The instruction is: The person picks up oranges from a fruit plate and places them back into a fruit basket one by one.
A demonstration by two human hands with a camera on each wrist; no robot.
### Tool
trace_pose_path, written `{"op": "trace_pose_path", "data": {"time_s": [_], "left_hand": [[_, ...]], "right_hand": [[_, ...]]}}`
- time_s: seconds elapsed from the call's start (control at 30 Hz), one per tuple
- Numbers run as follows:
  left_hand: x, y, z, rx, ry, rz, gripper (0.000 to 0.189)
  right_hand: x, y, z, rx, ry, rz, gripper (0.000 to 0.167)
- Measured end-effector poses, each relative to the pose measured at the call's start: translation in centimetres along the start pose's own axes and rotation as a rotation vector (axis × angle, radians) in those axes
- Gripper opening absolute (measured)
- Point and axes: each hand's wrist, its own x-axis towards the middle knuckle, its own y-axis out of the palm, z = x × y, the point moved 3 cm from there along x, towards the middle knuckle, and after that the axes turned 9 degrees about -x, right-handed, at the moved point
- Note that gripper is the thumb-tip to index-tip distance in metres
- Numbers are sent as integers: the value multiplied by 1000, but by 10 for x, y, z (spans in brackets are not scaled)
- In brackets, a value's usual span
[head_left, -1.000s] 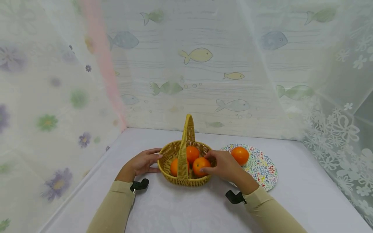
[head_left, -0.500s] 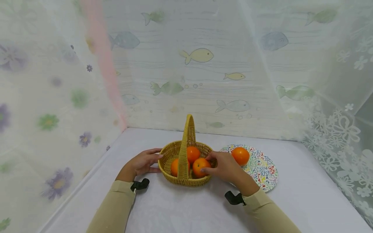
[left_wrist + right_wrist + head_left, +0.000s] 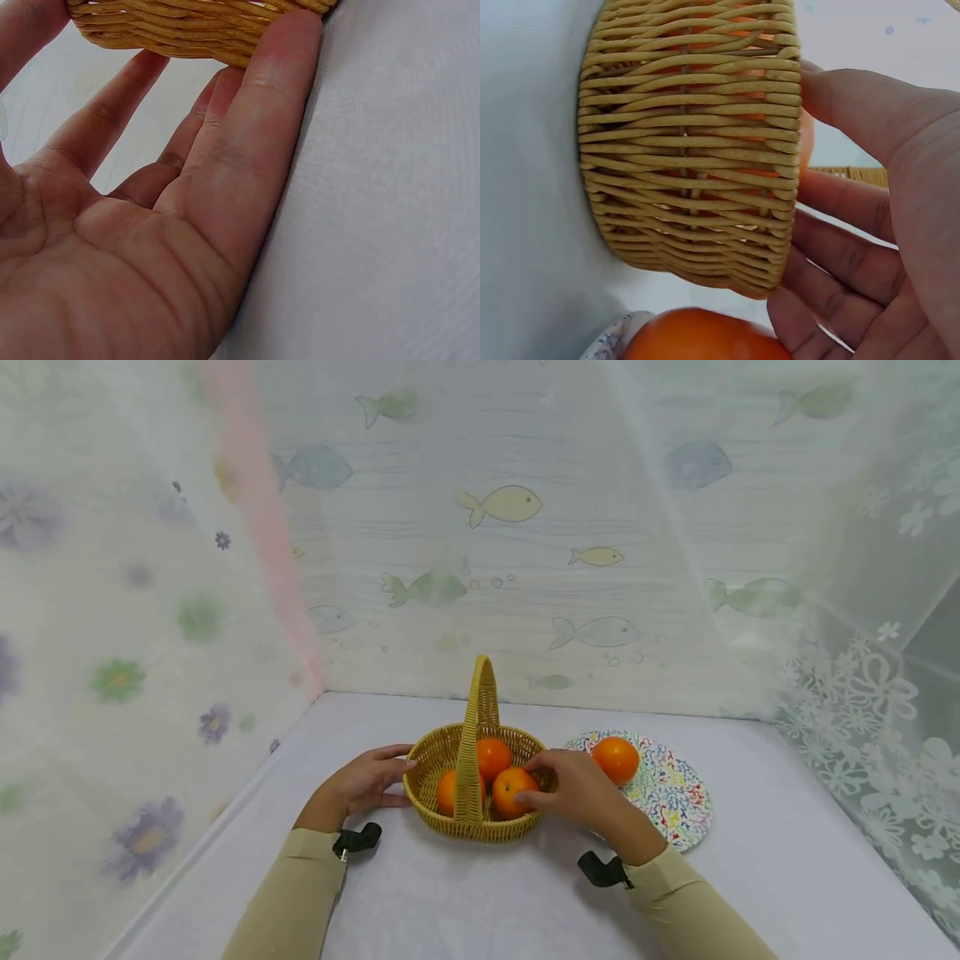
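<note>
So that it is kept steady, presumably, the basket (image 3: 482,832), lower centre, is braced by the left grip (image 3: 366,783), fingers extended; inside, toward its right end, an orange (image 3: 512,793) is pinched by the right grip (image 3: 581,789).

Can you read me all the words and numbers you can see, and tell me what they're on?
There are none I can read.
Round plate: colourful squiggles, too small to tell if any are letters.
Basket and orange fruits: no writing shows.
Back curtain: fish pictures, no words.
</note>
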Motion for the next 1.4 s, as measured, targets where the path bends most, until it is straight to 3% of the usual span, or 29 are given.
{"op": "trace_pose_path", "data": {"time_s": [0.23,0.47,0.8,1.4], "left_hand": [[3,2,-2,7,1,16,66],[3,4,-5,19,5,0,66],[2,3,-5,2,-9,-17,64],[-2,0,0,2,-14,-34,65]], "right_hand": [[-2,-15,-2,10,-5,-27,37],[-2,-30,-12,90,4,-46,37],[-4,-44,-25,-1,9,-138,28],[-7,-59,-66,40,187,-142,28]]}}
